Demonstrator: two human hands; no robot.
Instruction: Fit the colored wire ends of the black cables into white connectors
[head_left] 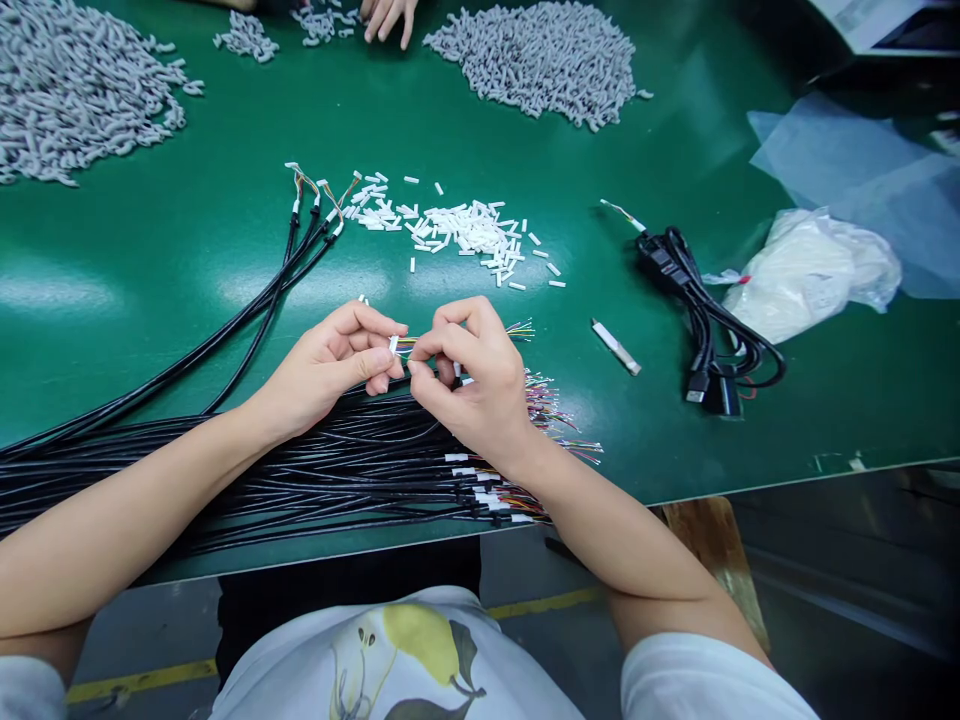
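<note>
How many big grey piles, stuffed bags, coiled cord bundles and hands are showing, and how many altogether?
Big grey piles: 2
Stuffed bag: 1
Coiled cord bundle: 1
Left hand, right hand, another person's hand: 3
Total: 7

The green tabletop [645,165] bears a bundle of black cables [337,470] with coloured wire ends [547,405], scattered white connector housings [476,230], heaps of small grey parts [540,60], a slim pale tool [616,348], a coiled black USB cable [697,300], a plastic bag [814,270] and translucent sheets [862,170].
</note>
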